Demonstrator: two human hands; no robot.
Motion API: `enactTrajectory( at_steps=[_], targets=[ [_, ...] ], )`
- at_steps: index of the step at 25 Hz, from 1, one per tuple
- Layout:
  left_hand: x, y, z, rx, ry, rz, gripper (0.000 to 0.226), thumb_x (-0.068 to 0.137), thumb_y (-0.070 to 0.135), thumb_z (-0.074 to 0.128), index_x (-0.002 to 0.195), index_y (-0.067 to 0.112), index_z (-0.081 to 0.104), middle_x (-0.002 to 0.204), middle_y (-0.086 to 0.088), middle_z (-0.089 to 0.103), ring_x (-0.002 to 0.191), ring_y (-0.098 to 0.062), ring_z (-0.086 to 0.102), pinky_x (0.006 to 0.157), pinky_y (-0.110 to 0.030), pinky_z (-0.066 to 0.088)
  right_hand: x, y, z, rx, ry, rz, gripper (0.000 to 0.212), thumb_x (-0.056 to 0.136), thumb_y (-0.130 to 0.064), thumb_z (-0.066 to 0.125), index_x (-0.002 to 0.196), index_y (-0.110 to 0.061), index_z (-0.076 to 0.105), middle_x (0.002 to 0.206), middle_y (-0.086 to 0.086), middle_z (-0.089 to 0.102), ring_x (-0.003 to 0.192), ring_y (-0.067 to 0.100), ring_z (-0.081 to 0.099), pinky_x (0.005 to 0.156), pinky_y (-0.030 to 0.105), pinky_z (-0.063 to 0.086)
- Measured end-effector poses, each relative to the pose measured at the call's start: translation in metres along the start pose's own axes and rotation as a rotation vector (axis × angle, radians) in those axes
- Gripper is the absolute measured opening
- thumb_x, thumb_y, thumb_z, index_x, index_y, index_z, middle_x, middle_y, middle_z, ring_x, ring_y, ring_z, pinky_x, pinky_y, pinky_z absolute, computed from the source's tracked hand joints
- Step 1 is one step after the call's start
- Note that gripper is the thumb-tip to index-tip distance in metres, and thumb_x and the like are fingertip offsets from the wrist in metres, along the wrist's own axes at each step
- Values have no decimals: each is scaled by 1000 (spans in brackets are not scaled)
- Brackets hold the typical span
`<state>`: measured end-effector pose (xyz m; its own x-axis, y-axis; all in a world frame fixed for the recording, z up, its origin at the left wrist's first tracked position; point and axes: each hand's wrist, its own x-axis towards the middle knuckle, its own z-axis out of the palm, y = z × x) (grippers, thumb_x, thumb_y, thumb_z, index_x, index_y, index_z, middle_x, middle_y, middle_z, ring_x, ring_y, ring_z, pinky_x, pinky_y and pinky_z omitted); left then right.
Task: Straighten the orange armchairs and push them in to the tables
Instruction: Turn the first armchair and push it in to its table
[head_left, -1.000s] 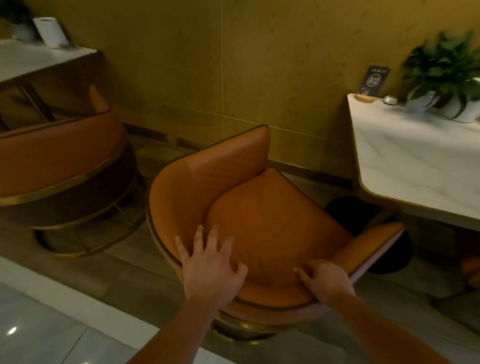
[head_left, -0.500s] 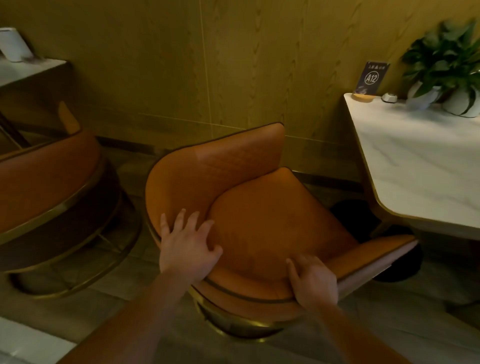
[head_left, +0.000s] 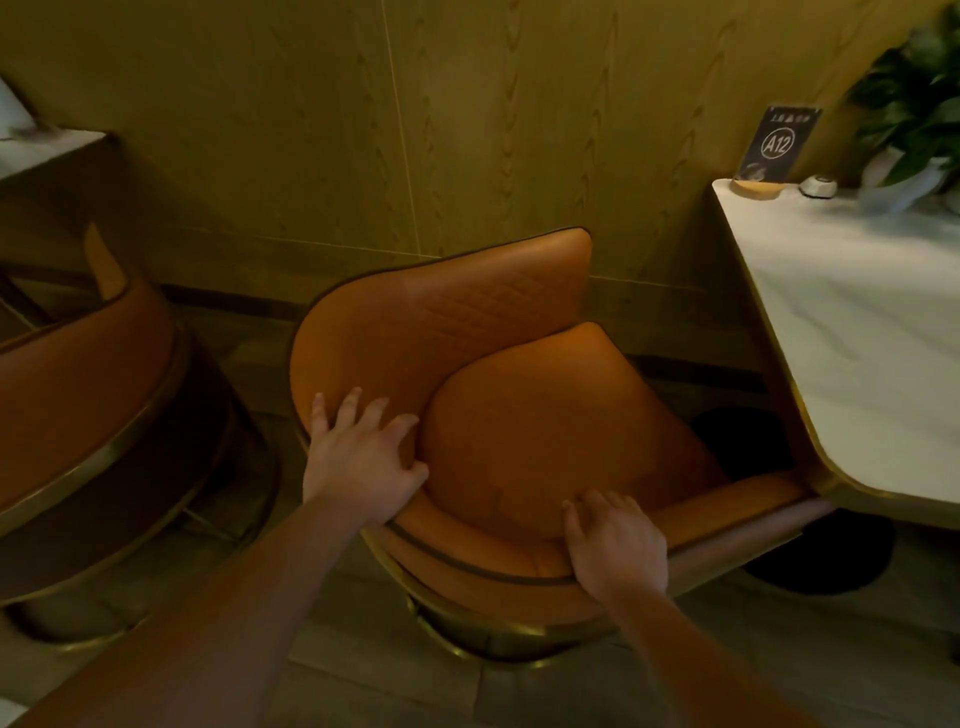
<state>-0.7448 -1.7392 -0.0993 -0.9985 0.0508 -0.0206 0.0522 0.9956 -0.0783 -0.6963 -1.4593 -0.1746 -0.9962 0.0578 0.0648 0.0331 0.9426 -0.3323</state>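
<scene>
Against wood-panelled wall (head_left: 467, 130), marble table (head_left: 872, 338), plank floor (head_left: 374, 675), orange armchair (head_left: 545, 441)

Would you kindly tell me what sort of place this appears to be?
Most likely a restaurant or café dining area: an A12 table-number sign stands on the marble-topped table beside what looks like a call button, and the orange armchair has a matching armchair at the next table.

A dark sign (head_left: 777, 143) marked A12 is held up in a round wooden base (head_left: 756, 188) by the yellow wall (head_left: 467, 130). A small white round thing (head_left: 818, 186) is seen just beside it, then a green plant (head_left: 914, 104).
</scene>
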Motion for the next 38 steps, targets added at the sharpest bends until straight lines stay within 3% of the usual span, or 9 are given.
enactTrajectory(
  at_steps=[4,11,16,21,25,29,34,38],
  targets=[
    [32,-9,-1,2,9,32,70,81,75,30,145,46,35,159,5,30,150,-28,10,119,-63,-1,29,-8,5,-34,-15,45,41,100,-52,34,116,-30,64,120,-10,64,109,12,57,87,30,49],
    [100,-29,2,-1,59,128,70,83,75,29,145,45,37,158,6,32,150,-28,13,118,-65,4,80,-34,15,-24,-42,181,34,99,-53,35,106,-31,60,102,-11,60,102,12,57,73,27,41],
    [140,-43,4,-5,69,187,71,83,76,25,145,45,37,159,5,32,150,-28,14,117,-66,5,109,-50,21,-45,-38,259,46,100,-57,33,128,-28,57,130,-8,59,121,13,51,93,31,43],
    [164,-48,2,-1,72,235,70,84,76,26,146,44,36,159,4,31,150,-28,13,117,-65,5,125,-56,26,-50,-28,299,50,99,-58,33,135,-28,53,138,-7,55,126,13,49,99,32,42],
    [186,-53,3,-1,74,253,70,84,76,26,145,44,38,158,4,32,149,-28,15,117,-65,5,141,-63,28,-56,-8,304,44,99,-57,35,124,-30,58,127,-8,61,116,11,53,90,29,43],
    [202,-56,3,8,59,263,71,84,76,25,145,44,37,159,3,31,150,-29,15,117,-65,6,154,-66,28,-41,-23,301,46,99,-57,34,127,-30,58,130,-10,59,120,12,52,93,31,44],
    [235,-57,1,30,18,250,72,82,74,25,147,44,34,161,3,27,151,-28,10,118,-63,1,180,-64,37,-48,20,262,37,99,-54,34,109,-31,62,104,-11,63,98,10,56,72,26,38],
    [237,-58,-1,82,-34,228,73,82,73,21,148,44,31,162,2,24,151,-29,7,118,-62,-4,182,-65,38,-49,19,248,37,99,-54,34,106,-32,63,101,-13,62,95,9,56,77,26,44]
  ],
)
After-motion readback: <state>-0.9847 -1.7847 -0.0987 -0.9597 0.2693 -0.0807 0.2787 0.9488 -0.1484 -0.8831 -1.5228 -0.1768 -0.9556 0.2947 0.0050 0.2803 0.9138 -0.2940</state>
